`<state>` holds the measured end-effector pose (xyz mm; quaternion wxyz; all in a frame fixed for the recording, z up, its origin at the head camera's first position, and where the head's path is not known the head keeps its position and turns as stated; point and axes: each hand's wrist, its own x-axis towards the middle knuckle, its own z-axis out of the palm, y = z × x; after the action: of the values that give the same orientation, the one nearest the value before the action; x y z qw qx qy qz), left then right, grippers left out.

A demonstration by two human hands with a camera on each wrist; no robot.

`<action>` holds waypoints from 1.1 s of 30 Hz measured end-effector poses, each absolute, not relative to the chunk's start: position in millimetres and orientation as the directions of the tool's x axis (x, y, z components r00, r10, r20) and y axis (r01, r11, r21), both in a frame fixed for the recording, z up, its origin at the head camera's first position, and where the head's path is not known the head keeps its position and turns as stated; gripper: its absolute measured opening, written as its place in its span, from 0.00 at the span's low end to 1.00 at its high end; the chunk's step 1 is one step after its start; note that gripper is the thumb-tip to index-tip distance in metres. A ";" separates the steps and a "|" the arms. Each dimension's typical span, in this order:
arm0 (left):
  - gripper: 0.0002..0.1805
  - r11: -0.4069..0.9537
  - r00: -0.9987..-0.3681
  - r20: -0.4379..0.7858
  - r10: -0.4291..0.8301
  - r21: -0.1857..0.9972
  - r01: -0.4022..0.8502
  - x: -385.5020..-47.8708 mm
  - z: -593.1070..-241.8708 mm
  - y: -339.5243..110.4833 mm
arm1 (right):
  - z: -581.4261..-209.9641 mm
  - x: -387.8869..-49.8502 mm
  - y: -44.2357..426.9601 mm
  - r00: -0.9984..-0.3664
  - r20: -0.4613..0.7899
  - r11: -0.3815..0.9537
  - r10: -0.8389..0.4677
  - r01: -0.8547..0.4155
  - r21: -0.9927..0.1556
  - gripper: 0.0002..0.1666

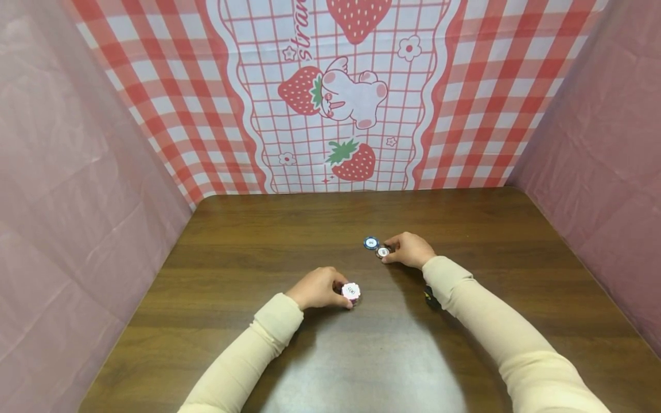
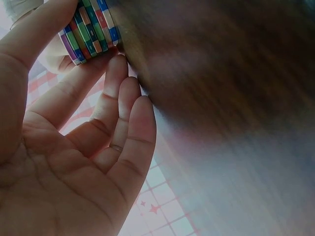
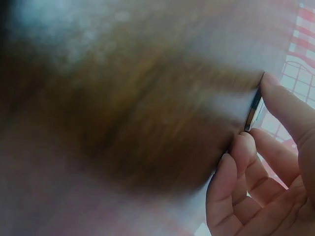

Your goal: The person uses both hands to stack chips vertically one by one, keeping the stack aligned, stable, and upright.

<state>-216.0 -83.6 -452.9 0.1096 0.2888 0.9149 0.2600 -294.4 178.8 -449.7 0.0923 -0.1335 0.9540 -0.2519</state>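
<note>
A stack of poker chips (image 1: 350, 291) stands on the table, its top chip pale with a number on it. My left hand (image 1: 319, 288) grips the stack between thumb and fingers. In the left wrist view the stack (image 2: 91, 32) shows edges of several colours. Farther back, my right hand (image 1: 411, 250) pinches a dark-rimmed poker chip (image 1: 383, 252) by its edge. The right wrist view shows that chip (image 3: 254, 109) edge-on, between thumb and fingertips, at the table surface. Just beside it, toward the back left, a blue poker chip (image 1: 370, 242) lies flat.
The brown wooden table (image 1: 248, 229) spreads around both hands. Behind it hangs a red-and-white strawberry-print cloth (image 1: 351, 103). Pink cloth walls (image 1: 77, 189) stand at the left and right. A small black-and-yellow object (image 1: 431, 298) shows under the right wrist.
</note>
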 end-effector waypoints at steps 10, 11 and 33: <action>0.16 0.696 -0.810 -0.055 0.584 0.546 0.465 -217.0 -453.2 -84.2 | -448.4 -295.3 177.8 -0.953 -0.101 0.862 -0.285 -0.208 -0.463 0.29; 0.16 0.697 -0.810 -0.055 0.584 0.545 0.466 -217.0 -453.1 -84.3 | -448.3 -295.3 177.7 -0.953 -0.099 0.862 -0.288 -0.213 -0.459 0.29; 0.17 0.703 -0.812 -0.054 0.582 0.535 0.468 -216.1 -452.0 -84.1 | -444.9 -293.9 175.5 -0.937 -0.077 0.865 -0.342 -0.282 -0.415 0.19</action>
<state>-216.1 -84.1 -452.0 0.1100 0.2865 0.9162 0.2577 -293.9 175.5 -444.9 0.0740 -0.1619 0.9629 -0.2029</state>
